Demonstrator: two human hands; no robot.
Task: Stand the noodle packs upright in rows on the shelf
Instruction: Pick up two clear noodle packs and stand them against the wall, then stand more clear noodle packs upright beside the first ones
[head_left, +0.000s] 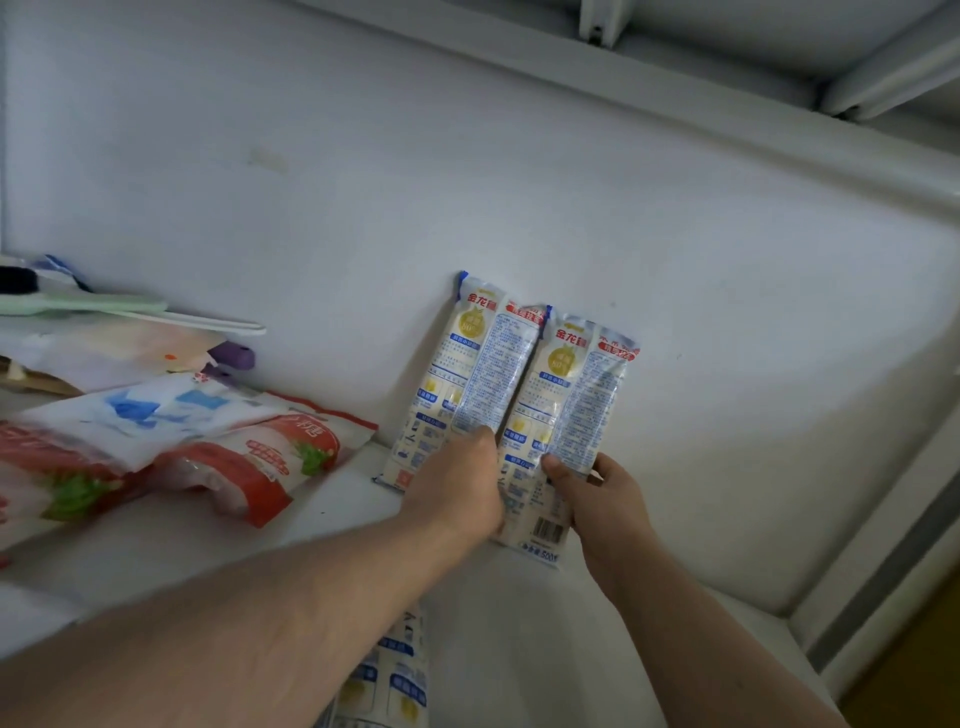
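Observation:
Two long white-and-blue noodle packs stand side by side, leaning on the white back wall of the shelf (519, 649). The left noodle pack (467, 374) has my left hand (457, 493) pressed against its lower part. My right hand (608, 493) grips the lower part of the right noodle pack (571, 400), thumb on its front. The two packs touch each other. A third noodle pack (395, 675) lies flat near the front edge, partly hidden under my left forearm.
Red-and-white bags (249, 467) and a blue-and-white bag (150, 410) lie piled at the left. Behind them are papers, a pale green flat tool (104, 306) and a purple object (234, 356). White shelf wall stretches to the right of the packs.

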